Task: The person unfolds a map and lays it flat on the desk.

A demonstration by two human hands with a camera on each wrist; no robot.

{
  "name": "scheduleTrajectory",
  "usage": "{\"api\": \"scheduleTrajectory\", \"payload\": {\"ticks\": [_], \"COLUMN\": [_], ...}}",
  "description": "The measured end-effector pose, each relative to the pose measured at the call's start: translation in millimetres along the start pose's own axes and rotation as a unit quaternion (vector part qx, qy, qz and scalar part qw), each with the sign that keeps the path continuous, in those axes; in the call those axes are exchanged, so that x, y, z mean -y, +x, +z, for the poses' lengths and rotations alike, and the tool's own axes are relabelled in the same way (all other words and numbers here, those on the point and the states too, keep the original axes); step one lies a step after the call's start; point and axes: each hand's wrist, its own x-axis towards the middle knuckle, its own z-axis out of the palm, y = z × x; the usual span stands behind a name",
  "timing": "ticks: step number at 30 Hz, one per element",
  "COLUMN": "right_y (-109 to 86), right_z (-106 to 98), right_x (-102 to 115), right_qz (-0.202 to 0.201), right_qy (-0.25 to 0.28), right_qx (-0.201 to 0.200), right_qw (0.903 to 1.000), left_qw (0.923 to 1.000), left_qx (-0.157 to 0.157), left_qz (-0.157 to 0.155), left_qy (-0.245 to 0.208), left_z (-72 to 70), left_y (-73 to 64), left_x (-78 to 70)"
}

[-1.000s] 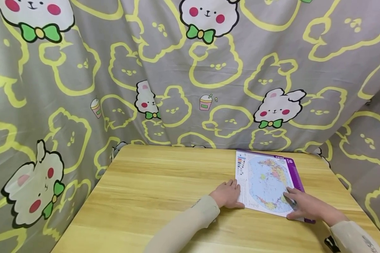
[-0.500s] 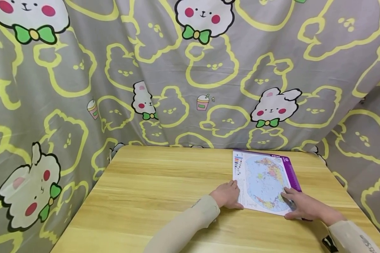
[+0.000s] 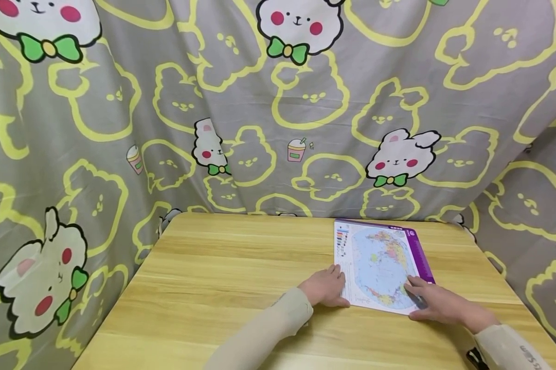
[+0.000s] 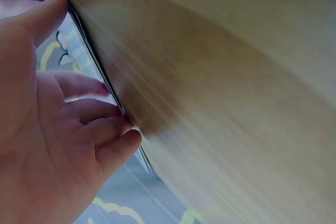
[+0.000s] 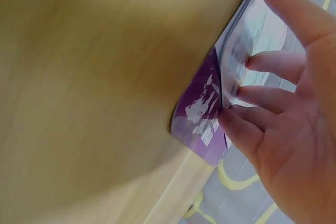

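A printed world map (image 3: 379, 267) with a purple right border lies on the wooden table, at the head view's right. My left hand (image 3: 325, 285) touches its left edge, thumb (image 4: 52, 11) by the near edge and fingertips (image 4: 131, 137) along the rim. My right hand (image 3: 442, 303) holds the near right corner between thumb and fingers. There the upper layer (image 5: 239, 45) bows up, looking dark and grey from above. A purple part with white print (image 5: 199, 114) shows past it in the right wrist view. How the layers join is hidden.
The table (image 3: 222, 257) stretches left of the map, its far edge against a grey curtain (image 3: 259, 103) with yellow bear outlines and white rabbits. The curtain also hangs at both sides. A small black object (image 3: 477, 358) shows beside the right sleeve.
Both hands and the map have shifted slightly left. More dark surface shows under the right fingers, and the purple near corner has gone out of sight behind the right hand.
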Motion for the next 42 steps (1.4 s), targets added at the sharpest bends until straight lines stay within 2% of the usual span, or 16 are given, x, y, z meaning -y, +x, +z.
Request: {"api": "scheduleTrajectory", "payload": {"ticks": [8, 20, 34, 42], "right_y": [9.6, 26.2, 47.3, 60.2], "right_z": [4.1, 10.0, 17.5, 16.3], "right_x": [13.4, 30.9, 53.2, 71.4], "right_qz": [-0.01, -0.041, -0.04, -0.042], "right_qy": [-0.007, -0.016, -0.019, -0.029], "right_qx": [0.005, 0.003, 0.026, 0.04], "right_qw": [0.9999, 0.999, 0.9987, 0.9979], "left_qw": [1.0, 0.9998, 0.9993, 0.9984], "left_qx": [0.0, 0.0, -0.007, -0.014], "left_qz": [-0.007, -0.017, -0.032, -0.038], "left_qy": [0.005, 0.0, -0.02, -0.039], "left_z": [1.1, 13.9, 25.3, 26.3], "left_y": [-17.2, -33.0, -61.1, -79.1], "left_x": [9.7, 26.9, 48.6, 62.3]}}
